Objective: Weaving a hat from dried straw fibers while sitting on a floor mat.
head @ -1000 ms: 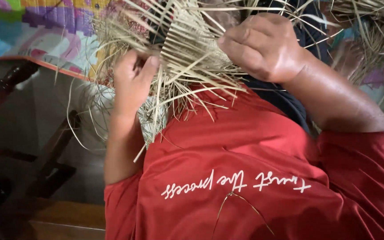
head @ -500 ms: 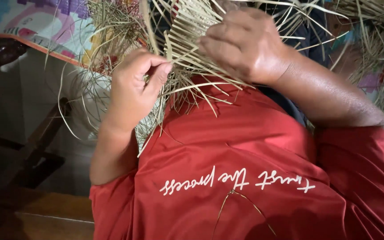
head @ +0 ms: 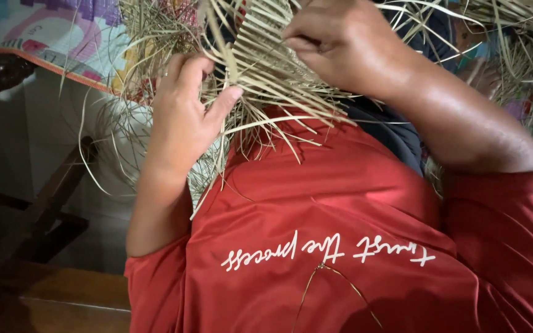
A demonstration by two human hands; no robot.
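Hands shifted rightward — straw weave (head: 266,68) pale, fine-ribbed, ends splayed loose

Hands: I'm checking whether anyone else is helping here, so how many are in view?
2. The left hand pinches straw strips at centre-left; the right hand presses the weave at top centre. Others may be hidden.

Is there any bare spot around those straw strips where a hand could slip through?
Bare room lies lower left, over the wooden boards beside the left hand. Loose straw strips crowd the top, around the right hand and along the right edge.
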